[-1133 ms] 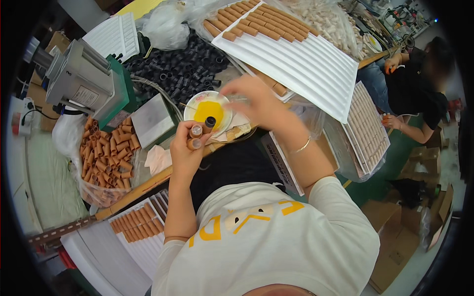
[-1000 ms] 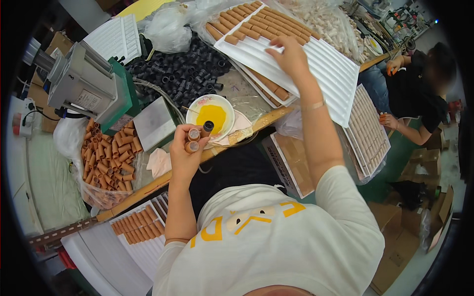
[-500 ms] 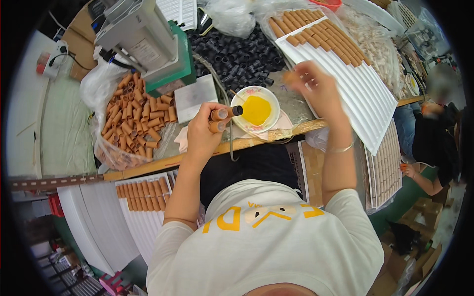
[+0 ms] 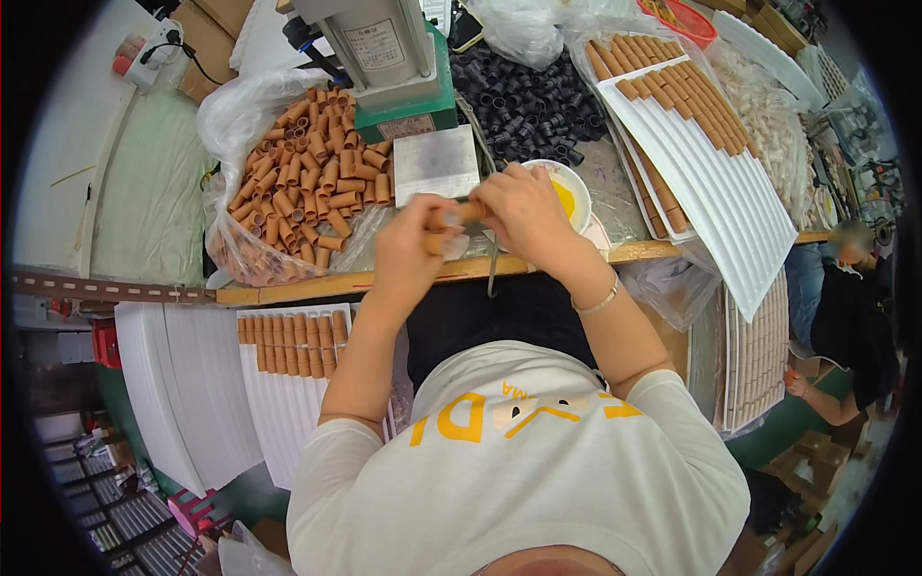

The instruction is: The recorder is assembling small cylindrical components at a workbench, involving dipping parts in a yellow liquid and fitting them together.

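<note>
My left hand is closed around several short brown tubes, blurred by motion. One of them lies across toward my right hand, whose fingers are closed on the end of that brown tube. The two hands meet above the table's front edge, just in front of a flat metal block. Partly behind my right hand stands a white bowl with yellow liquid in it. The black tip seen on a piece earlier is hidden or covered.
A plastic bag of loose brown tubes lies left, beside a green-based press. Black plastic fittings are heaped behind. A white ridged tray with brown tubes overhangs the edge at right. Another tray sits lower left. A person is at far right.
My right hand has come from beside the white tray leftward to my left hand, and its fingers now close on a tube there. The whole view has shifted slightly.
</note>
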The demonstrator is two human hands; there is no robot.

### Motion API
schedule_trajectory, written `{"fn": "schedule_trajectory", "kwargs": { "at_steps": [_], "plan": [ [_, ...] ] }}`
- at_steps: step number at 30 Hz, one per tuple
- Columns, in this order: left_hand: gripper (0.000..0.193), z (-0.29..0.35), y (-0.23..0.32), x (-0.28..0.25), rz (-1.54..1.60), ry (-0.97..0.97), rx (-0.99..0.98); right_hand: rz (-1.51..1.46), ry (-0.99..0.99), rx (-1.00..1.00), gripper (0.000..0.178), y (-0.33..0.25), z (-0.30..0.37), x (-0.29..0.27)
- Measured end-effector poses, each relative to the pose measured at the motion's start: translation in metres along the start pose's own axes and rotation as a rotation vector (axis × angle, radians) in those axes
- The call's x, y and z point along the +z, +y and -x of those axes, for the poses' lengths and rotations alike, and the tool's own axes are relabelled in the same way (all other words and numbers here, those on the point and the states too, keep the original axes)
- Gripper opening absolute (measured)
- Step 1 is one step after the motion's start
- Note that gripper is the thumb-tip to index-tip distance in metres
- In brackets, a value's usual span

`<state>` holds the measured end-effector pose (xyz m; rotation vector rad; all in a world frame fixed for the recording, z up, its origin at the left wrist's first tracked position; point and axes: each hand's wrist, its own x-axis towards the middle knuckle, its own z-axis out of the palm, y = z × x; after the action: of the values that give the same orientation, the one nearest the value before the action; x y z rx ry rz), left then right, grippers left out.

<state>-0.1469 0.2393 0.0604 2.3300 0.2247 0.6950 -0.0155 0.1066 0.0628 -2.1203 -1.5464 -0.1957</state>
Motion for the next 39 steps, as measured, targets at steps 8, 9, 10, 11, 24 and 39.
{"fn": "schedule_trajectory", "kwargs": {
  "at_steps": [8,9,10,11,24,39],
  "plan": [
    [0.023,0.024,-0.071,-0.065,-0.390,0.191,-0.407,-0.217,0.087,0.298,0.030,0.032,-0.068,0.073],
    [0.022,0.029,-0.082,-0.068,-0.461,0.186,-0.391,-0.224,0.086,0.296,0.031,0.031,-0.072,0.074],
    [0.022,0.033,-0.092,-0.071,-0.531,0.179,-0.371,-0.217,0.092,0.304,0.031,0.030,-0.074,0.074],
    [0.022,0.037,-0.101,-0.073,-0.519,0.174,-0.362,-0.158,0.069,0.313,0.035,0.025,-0.074,0.068],
    [0.024,0.030,-0.088,-0.066,-0.374,0.072,-0.451,0.036,0.198,0.931,0.039,0.146,0.044,0.014],
    [0.034,0.019,-0.012,0.019,0.624,0.028,-0.225,0.005,0.481,0.575,0.007,0.104,0.058,-0.013]
  ]
}}
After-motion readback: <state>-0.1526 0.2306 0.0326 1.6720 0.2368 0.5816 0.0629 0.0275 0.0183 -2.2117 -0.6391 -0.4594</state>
